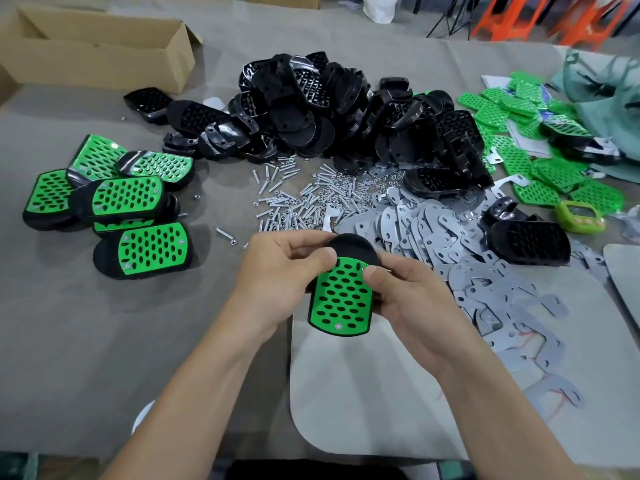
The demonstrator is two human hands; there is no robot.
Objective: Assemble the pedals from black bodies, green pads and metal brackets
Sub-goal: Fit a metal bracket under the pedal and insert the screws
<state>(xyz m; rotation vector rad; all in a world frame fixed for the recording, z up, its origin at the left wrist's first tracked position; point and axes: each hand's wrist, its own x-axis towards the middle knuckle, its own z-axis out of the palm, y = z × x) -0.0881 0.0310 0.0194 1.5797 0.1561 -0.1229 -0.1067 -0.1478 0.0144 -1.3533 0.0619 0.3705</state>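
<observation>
Both hands hold one pedal [341, 299] above the table's near middle: a black body with a green perforated pad on top. My left hand [277, 271] grips its upper left edge, thumb on the pad's top. My right hand [403, 292] grips the right side, thumb pressing the pad's upper right corner. A screw head shows at the pad's lower end. Behind lie a heap of black bodies [346, 109], loose green pads [540, 157] at the right, grey metal brackets [450, 244] and screws with nuts [298, 199].
Several finished pedals [114, 202] are stacked at the left. A cardboard box [100, 46] stands at the back left. A pale mat [381, 393] lies under my hands. A lone black body [530, 242] and a small green device [580, 216] lie at the right.
</observation>
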